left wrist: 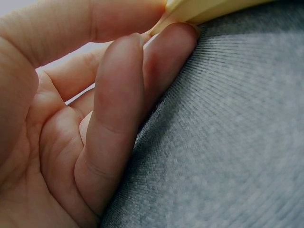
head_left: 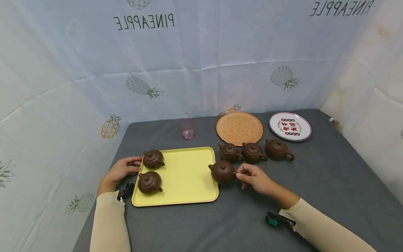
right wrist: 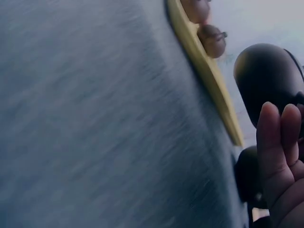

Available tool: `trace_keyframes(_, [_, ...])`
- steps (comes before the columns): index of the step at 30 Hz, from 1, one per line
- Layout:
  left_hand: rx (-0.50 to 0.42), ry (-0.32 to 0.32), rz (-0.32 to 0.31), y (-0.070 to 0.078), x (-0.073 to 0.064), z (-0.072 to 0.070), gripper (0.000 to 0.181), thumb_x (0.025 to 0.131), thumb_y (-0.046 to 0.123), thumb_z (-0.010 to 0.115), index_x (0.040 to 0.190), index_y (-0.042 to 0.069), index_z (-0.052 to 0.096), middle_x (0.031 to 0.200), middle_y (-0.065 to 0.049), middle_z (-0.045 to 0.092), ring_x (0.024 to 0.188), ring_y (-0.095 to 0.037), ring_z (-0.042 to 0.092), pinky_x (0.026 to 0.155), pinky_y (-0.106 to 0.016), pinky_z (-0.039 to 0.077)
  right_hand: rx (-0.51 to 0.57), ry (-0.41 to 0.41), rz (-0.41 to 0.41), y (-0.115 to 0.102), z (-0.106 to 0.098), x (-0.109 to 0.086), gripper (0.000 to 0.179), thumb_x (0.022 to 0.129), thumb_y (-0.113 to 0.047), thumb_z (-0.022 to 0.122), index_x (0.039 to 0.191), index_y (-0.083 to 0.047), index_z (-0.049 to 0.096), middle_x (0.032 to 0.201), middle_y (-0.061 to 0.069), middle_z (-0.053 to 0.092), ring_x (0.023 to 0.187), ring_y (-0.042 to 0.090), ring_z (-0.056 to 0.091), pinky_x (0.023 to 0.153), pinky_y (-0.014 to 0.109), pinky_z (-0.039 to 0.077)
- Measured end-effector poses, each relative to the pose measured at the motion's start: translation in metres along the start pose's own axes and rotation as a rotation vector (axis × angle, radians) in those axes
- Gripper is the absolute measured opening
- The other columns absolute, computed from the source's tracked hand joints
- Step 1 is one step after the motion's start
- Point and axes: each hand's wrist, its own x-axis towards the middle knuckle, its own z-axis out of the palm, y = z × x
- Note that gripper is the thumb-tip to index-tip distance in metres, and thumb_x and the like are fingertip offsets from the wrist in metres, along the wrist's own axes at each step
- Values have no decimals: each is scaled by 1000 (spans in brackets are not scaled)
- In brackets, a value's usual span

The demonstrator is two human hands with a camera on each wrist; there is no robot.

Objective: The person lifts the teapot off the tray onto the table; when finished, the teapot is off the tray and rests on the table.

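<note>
My right hand (head_left: 256, 178) pinches the handle of a dark brown teapot (head_left: 222, 171), whose body overlaps the right edge of the yellow tray (head_left: 185, 175). In the right wrist view this teapot (right wrist: 268, 78) hangs above the tabletop, its spout end pointing away from the fingers. Two similar teapots, a rear one (head_left: 153, 159) and a front one (head_left: 150, 182), sit along the tray's left side. At that side my left hand (head_left: 124, 170) grips the tray's rim. Thumb and fingers meet at the yellow rim (left wrist: 190, 12) in the left wrist view, beside the grey cloth.
Right of the tray, three more teapots stand in a row: left (head_left: 230, 153), middle (head_left: 253, 152) and right (head_left: 277, 149). Behind them are a round orange-brown mat (head_left: 239, 127) and a white printed plate (head_left: 290, 126). A pink clear glass (head_left: 187, 128) stands near the back curtain.
</note>
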Motion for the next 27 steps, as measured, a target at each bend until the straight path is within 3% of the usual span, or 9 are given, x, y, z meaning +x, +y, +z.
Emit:
trace_keyframes(6, [5, -3, 13, 0, 0, 0, 56, 87, 5, 70, 136, -12, 48, 118, -21, 60, 90, -8, 61, 73, -27, 52, 46, -40, -20, 9, -5, -12, 16, 99, -8, 56, 98, 8, 58, 76, 25, 55, 61, 25, 59, 62, 39, 54])
trace_keyframes(27, [1, -9, 16, -1, 2, -1, 56, 88, 5, 70, 137, -10, 48, 119, -22, 60, 90, -8, 61, 74, -26, 51, 25, -48, -4, 25, -16, -25, 19, 99, -12, 57, 96, 7, 58, 76, 22, 56, 61, 23, 60, 60, 39, 54])
